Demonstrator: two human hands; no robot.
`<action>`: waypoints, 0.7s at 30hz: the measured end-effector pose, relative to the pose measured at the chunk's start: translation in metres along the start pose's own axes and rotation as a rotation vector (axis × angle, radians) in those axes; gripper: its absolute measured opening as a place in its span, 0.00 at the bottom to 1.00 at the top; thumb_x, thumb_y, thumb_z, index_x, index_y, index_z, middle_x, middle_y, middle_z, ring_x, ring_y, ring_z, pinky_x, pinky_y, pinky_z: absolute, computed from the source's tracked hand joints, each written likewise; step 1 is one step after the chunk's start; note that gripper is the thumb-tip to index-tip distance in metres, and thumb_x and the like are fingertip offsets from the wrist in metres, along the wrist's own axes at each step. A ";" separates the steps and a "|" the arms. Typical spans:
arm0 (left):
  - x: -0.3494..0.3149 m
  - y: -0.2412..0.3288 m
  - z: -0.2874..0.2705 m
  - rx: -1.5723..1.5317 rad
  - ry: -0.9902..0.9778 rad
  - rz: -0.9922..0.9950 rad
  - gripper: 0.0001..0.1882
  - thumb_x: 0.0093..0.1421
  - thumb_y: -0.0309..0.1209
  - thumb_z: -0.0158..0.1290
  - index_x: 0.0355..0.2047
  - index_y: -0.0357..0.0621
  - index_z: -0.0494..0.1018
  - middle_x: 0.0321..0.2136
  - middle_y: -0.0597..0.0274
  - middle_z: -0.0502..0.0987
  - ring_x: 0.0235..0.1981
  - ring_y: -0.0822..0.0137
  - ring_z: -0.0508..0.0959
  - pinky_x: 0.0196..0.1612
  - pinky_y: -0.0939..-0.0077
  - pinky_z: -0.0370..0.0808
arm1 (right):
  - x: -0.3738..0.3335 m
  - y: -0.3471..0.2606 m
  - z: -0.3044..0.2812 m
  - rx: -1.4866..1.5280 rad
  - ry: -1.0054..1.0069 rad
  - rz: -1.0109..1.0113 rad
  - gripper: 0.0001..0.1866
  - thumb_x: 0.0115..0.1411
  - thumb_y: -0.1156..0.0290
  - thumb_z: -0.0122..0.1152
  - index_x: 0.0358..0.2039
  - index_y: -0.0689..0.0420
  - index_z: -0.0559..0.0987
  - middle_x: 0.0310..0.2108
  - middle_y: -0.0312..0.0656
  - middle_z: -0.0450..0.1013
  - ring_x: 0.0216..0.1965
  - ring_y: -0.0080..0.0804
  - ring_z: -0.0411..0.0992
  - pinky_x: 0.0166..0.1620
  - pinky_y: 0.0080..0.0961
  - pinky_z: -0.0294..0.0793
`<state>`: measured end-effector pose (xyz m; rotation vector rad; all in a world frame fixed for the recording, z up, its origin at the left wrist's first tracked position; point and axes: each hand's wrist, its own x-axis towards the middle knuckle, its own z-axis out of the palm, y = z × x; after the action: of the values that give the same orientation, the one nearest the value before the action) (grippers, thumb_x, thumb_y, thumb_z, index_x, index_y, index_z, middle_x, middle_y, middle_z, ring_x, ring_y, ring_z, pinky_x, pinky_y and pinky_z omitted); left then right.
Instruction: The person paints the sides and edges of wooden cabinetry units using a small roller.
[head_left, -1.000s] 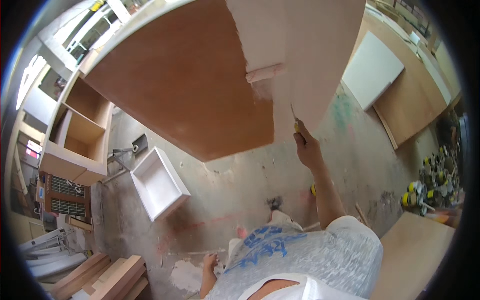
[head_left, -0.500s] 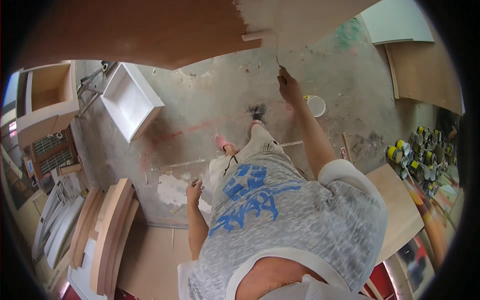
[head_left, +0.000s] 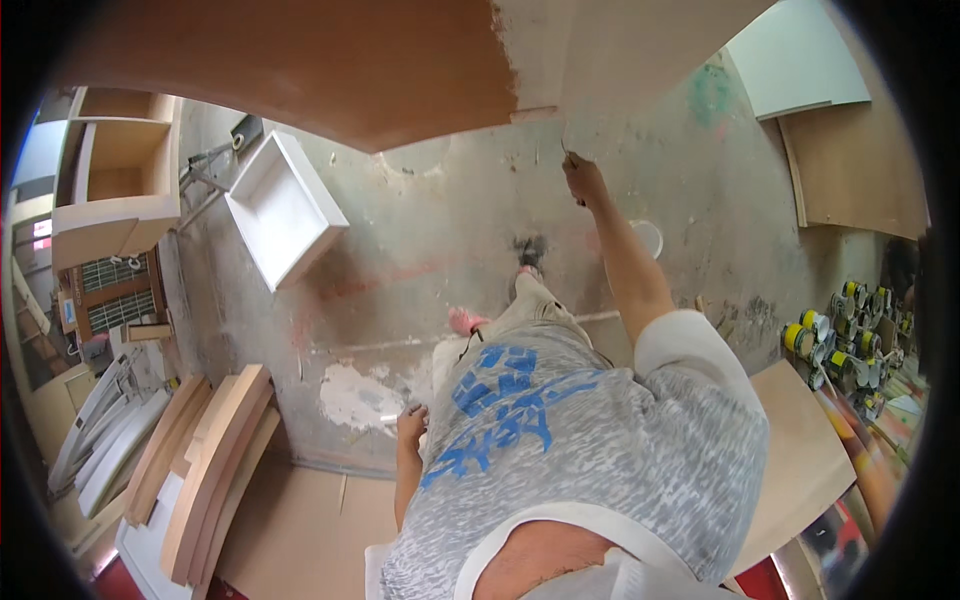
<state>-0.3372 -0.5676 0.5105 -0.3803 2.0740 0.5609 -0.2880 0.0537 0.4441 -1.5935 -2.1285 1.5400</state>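
Note:
My right hand is closed around the handle of a paint roller, out at arm's length. The thin wire frame runs up from the fist, and the pale roller lies along the lower edge of a large panel. This panel is brown on its left part and coated whitish on its right. Down by my left hip, my left hand hangs with curled fingers; whether it holds anything is too small to make out. A round white bucket stands on the floor, partly hidden behind my right forearm.
On the left are a white drawer box, a wooden cabinet and stacked curved wood pieces. Several used cans crowd the right side. Boards lean at the far right. My feet in pink clogs stand on the stained floor.
The roller has come down the panel to its lower edge. My right forearm now covers more of the bucket. The whole view has shifted slightly; my left hand stays by my hip.

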 end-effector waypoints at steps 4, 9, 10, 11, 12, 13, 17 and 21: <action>0.058 -0.019 -0.006 0.375 -0.021 0.361 0.19 0.54 0.34 0.56 0.45 0.40 0.75 0.31 0.57 0.79 0.22 0.67 0.76 0.24 0.72 0.72 | -0.062 -0.040 -0.033 0.022 0.180 -0.137 0.21 0.66 0.54 0.47 0.55 0.50 0.72 0.15 0.36 0.67 0.15 0.23 0.65 0.17 0.27 0.64; 0.116 -0.011 -0.022 -0.055 -0.118 0.204 0.20 0.56 0.34 0.56 0.48 0.41 0.73 0.34 0.57 0.80 0.27 0.63 0.80 0.26 0.67 0.74 | -0.133 -0.112 -0.070 0.031 0.319 -0.224 0.23 0.65 0.60 0.50 0.58 0.53 0.69 0.29 0.50 0.75 0.30 0.33 0.74 0.39 0.28 0.73; 0.125 -0.005 -0.026 -0.148 -0.136 0.163 0.20 0.56 0.33 0.56 0.49 0.41 0.73 0.34 0.57 0.80 0.27 0.63 0.81 0.27 0.66 0.74 | -0.144 -0.126 -0.076 0.074 0.355 -0.294 0.22 0.64 0.61 0.51 0.58 0.53 0.69 0.30 0.50 0.74 0.31 0.32 0.74 0.40 0.28 0.72; 0.134 0.003 -0.031 -0.178 -0.130 0.170 0.20 0.56 0.33 0.56 0.49 0.41 0.73 0.34 0.57 0.80 0.27 0.63 0.81 0.26 0.67 0.74 | -0.154 -0.140 -0.082 0.111 0.406 -0.346 0.22 0.64 0.62 0.51 0.58 0.53 0.69 0.30 0.51 0.74 0.31 0.32 0.73 0.40 0.27 0.72; 0.139 0.004 -0.036 -0.201 -0.128 0.165 0.21 0.56 0.33 0.56 0.49 0.41 0.73 0.34 0.57 0.80 0.27 0.63 0.81 0.26 0.68 0.74 | -0.161 -0.154 -0.087 0.155 0.419 -0.348 0.22 0.64 0.63 0.52 0.57 0.53 0.70 0.31 0.51 0.74 0.31 0.31 0.73 0.41 0.26 0.71; 0.143 0.005 -0.040 -0.203 -0.122 0.131 0.21 0.56 0.33 0.56 0.49 0.41 0.73 0.34 0.57 0.80 0.26 0.64 0.81 0.26 0.69 0.74 | -0.167 -0.168 -0.093 0.154 0.469 -0.409 0.22 0.64 0.64 0.52 0.57 0.53 0.70 0.30 0.51 0.74 0.31 0.31 0.72 0.40 0.25 0.71; 0.151 0.003 -0.052 -0.196 -0.081 0.207 0.22 0.55 0.33 0.56 0.50 0.42 0.72 0.36 0.59 0.79 0.26 0.64 0.80 0.26 0.69 0.74 | -0.177 -0.228 -0.118 0.163 0.626 -0.693 0.22 0.63 0.65 0.54 0.57 0.52 0.70 0.23 0.45 0.68 0.25 0.25 0.64 0.34 0.22 0.68; 0.156 -0.024 -0.052 -0.306 -0.123 0.135 0.19 0.55 0.32 0.56 0.48 0.44 0.73 0.35 0.60 0.78 0.27 0.64 0.80 0.26 0.70 0.74 | -0.193 -0.301 -0.145 0.153 0.649 -0.674 0.22 0.64 0.63 0.54 0.58 0.54 0.69 0.19 0.36 0.66 0.22 0.17 0.61 0.27 0.19 0.66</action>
<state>-0.4451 -0.6232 0.3965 -0.3726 1.9075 0.9653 -0.3226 0.0157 0.8263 -0.9666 -1.8230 0.8004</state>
